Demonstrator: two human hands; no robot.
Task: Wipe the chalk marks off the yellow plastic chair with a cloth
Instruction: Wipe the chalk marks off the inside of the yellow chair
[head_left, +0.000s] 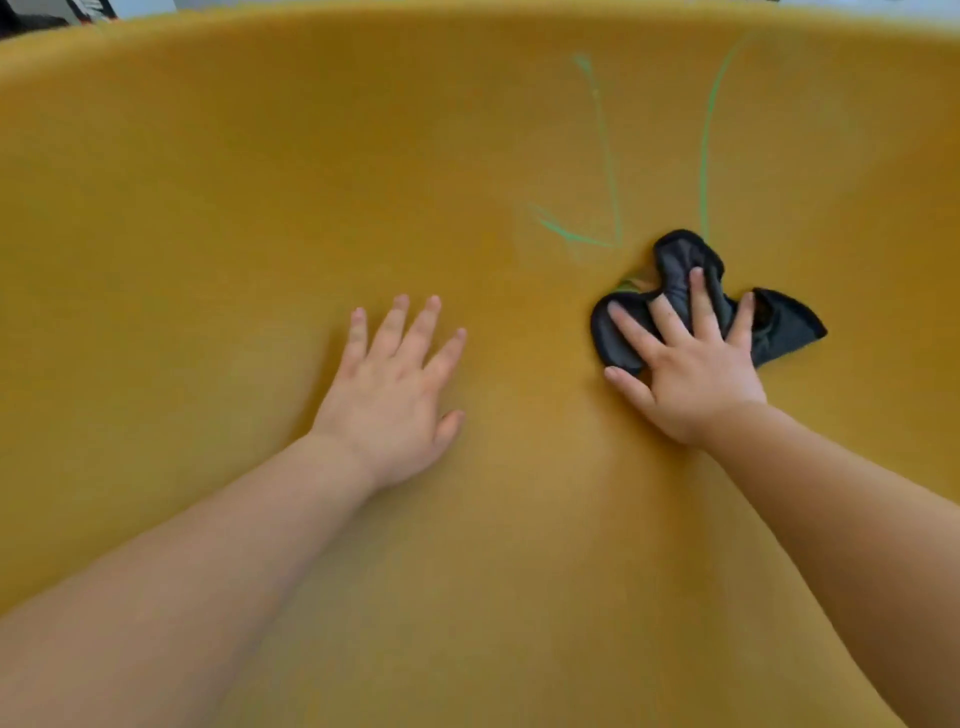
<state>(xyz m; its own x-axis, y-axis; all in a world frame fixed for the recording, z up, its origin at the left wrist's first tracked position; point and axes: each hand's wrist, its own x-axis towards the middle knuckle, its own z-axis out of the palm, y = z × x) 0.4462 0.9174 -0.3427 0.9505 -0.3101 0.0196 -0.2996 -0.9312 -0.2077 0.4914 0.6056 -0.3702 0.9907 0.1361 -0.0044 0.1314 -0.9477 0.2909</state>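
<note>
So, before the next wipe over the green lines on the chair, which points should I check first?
1. Cloth under control: ok. The right hand presses the dark cloth with spread fingers onto the yellow chair.
2. Left hand out of the wiping path: ok. It rests flat, to the left of the marks.
3. Chalk removed: not ok. The green chalk lines are clearly visible beyond the cloth.
4. Cloth near a mark: ok. The lower end of the long right line meets the cloth's far edge.
5. Clean cloth face downward: cannot tell, the underside is hidden.
</note>
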